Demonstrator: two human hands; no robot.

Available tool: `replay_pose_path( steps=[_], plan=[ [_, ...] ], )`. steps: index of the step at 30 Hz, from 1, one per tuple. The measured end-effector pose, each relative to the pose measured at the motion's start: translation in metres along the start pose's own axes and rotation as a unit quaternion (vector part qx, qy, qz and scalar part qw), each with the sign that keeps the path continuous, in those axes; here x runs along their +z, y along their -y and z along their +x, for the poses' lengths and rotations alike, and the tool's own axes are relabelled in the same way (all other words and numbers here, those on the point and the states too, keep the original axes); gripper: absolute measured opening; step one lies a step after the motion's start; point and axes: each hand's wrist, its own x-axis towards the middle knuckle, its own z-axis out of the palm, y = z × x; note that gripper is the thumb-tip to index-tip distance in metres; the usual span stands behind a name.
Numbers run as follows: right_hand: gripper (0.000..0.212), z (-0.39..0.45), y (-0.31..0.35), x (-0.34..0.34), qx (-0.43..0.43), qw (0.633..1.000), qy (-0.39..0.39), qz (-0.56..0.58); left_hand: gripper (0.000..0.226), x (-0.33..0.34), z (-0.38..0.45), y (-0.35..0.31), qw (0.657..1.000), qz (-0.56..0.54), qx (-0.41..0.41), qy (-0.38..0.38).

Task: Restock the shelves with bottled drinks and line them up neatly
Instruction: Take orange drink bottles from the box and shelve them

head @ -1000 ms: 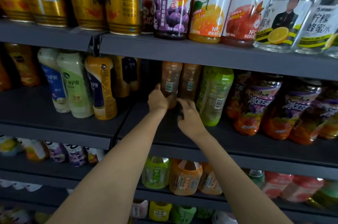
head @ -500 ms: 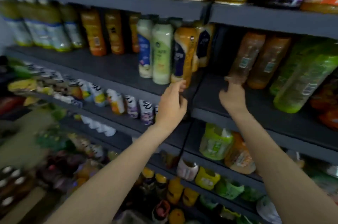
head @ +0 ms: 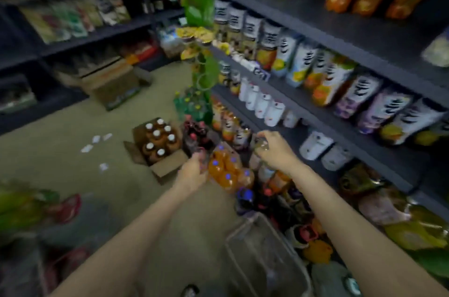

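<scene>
Stock bottles (head: 227, 170) stand upright on the floor by the shelf's bottom edge, just beyond both hands. Left hand (head: 194, 170) reaches, grip unclear (blurred); nearer right hand (head: 273, 151) grips a bottle top (head: 261, 145).

I can't read a single word here. The cartons (head: 325, 78) on the right-hand shelves (head: 364, 44) carry dark script-like marks on white labels, but motion blur smears them past reading. Bottle labels lower down and the floor box (head: 155, 146) give me nothing legible either.
</scene>
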Motion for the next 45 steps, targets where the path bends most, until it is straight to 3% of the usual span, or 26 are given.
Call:
replay_pose_path(
  steps=[3,7,17,28,33,37,41,45],
  plan=[
    [0.040,0.028,0.050,0.051,-0.024,0.998,0.053,-0.011,0.033,-0.059,-0.001,0.077,0.992,0.026,-0.112,-0.052],
    [0.041,0.070,0.088,0.094,-0.038,0.993,0.105,-0.026,0.030,-0.106,0.010,0.129,0.980,-0.005,-0.176,-0.096],
    [0.037,0.225,0.123,0.189,-0.002,0.986,0.155,-0.055,0.033,-0.144,0.118,0.199,0.985,-0.002,-0.161,-0.061],
    [0.040,0.384,0.154,0.335,0.004,0.958,0.274,-0.078,0.031,-0.155,0.263,0.307,0.979,-0.008,-0.200,-0.031],
    [0.041,0.444,0.141,0.454,-0.030,0.955,0.284,-0.084,0.036,-0.111,0.309,0.376,0.976,-0.064,-0.197,-0.066],
    [0.040,0.470,0.125,0.526,0.002,0.950,0.298,-0.097,0.035,-0.075,0.319,0.412,0.970,-0.092,-0.197,-0.104],
    [0.032,0.472,0.126,0.536,-0.054,0.959,0.242,-0.136,0.037,-0.052,0.328,0.432,0.964,-0.131,-0.203,-0.109],
    [0.026,0.448,0.164,0.504,-0.201,0.958,0.183,-0.087,0.063,-0.042,0.346,0.434,0.966,-0.168,-0.194,0.001]
  ],
)
